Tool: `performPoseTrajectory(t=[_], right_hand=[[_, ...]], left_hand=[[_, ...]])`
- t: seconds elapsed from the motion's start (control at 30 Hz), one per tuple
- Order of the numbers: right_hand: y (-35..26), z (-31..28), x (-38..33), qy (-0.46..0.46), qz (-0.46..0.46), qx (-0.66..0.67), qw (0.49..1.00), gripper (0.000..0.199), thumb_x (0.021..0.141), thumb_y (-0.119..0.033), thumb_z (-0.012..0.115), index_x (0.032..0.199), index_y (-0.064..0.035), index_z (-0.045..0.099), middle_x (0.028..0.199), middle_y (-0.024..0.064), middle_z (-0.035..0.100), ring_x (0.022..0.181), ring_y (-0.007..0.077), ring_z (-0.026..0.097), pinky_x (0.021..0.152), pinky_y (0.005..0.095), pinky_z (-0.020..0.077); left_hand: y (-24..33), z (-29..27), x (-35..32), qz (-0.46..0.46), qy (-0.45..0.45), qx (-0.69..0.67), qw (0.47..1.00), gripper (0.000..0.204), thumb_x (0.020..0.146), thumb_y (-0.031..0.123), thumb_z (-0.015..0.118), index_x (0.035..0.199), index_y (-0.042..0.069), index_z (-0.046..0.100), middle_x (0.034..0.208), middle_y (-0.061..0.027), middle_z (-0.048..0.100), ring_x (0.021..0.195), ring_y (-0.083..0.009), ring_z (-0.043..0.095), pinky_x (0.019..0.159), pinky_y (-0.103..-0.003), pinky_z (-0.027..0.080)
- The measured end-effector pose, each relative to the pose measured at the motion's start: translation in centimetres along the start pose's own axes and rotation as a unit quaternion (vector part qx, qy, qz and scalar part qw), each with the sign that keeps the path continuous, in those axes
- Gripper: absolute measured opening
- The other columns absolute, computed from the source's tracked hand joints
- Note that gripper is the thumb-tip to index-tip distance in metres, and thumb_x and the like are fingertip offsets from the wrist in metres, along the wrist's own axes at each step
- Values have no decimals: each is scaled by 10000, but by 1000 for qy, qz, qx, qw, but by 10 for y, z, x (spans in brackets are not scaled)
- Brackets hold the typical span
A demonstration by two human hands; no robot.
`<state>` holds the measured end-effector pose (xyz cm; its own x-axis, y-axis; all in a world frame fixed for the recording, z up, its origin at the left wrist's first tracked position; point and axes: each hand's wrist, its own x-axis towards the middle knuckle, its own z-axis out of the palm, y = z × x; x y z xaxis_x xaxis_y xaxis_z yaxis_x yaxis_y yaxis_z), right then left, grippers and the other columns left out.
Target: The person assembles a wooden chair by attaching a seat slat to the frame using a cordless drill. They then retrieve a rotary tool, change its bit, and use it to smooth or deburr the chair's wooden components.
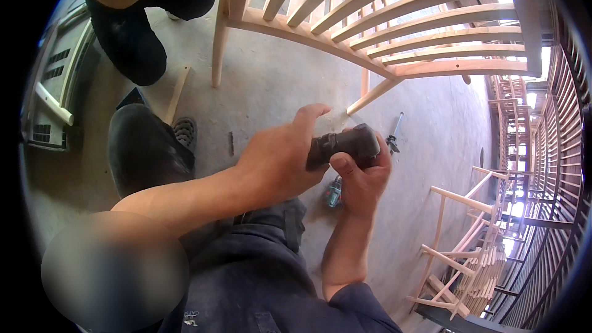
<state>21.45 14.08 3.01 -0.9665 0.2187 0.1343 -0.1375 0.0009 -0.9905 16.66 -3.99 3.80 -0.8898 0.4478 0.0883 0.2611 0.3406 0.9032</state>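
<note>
A black blocky object [345,148], its kind not clear, is held up in front of my body between both hands. My right hand [364,176] wraps its right end, the thumb pressed on the near side. Around its left end is my left hand [280,154], thumb stretched up and away; the other fingers are mostly hidden behind the object. Below the hands, a teal-and-black power tool [333,192] lies on the concrete floor. Beyond my right hand is a thin tool with a long shaft [398,128].
A slatted wooden frame [314,40] on legs stands ahead. A wooden strip [177,95] and a small dark rod [232,143] lie on the floor. Another person's dark-clad leg [139,49] is at the upper left. Wooden frames [462,200] and stacked wood [484,277] are to the right.
</note>
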Motion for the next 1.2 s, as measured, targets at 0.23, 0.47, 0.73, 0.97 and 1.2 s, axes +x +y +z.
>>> performPoseTrajectory(t=[0.23,0.47,0.73,0.97,1.2], right_hand=[[-14,17,13,-78,37,199,976,930,718,-199,946,1461,41,441,1219,151,674,1225,272,619,1097,410,449],[12,15,8,-59,20,114,992,1134,692,-348,945,1534,61,306,1271,196,654,1277,314,586,1170,451,378],[5,20,12,-63,-12,176,982,1204,676,-376,968,1558,72,283,1320,189,637,1278,280,593,1202,452,317],[4,15,11,-100,61,204,972,1241,648,-379,985,1575,37,272,1312,197,646,1346,289,541,1187,451,357],[26,18,0,-43,-14,154,987,1236,704,-384,944,1590,54,201,1234,199,692,1286,285,573,1185,476,358]], left_hand=[[-1,-2,2,-19,-47,-79,996,873,765,157,813,1496,59,346,982,-213,683,930,-451,675,817,-480,538],[1,-2,5,-56,-71,-62,994,1023,736,161,824,1575,29,255,1119,-236,677,1014,-443,674,863,-475,535],[11,-9,8,-117,-124,-59,983,1082,728,127,823,1596,2,189,1258,-269,625,1085,-418,669,924,-461,528],[-9,3,4,86,-60,-162,981,1013,780,173,745,1570,-75,161,964,-232,693,937,-457,673,846,-464,528],[3,-3,4,-88,-133,-72,985,1101,747,136,795,1601,-37,120,1170,-261,640,1017,-413,667,929,-413,511]])
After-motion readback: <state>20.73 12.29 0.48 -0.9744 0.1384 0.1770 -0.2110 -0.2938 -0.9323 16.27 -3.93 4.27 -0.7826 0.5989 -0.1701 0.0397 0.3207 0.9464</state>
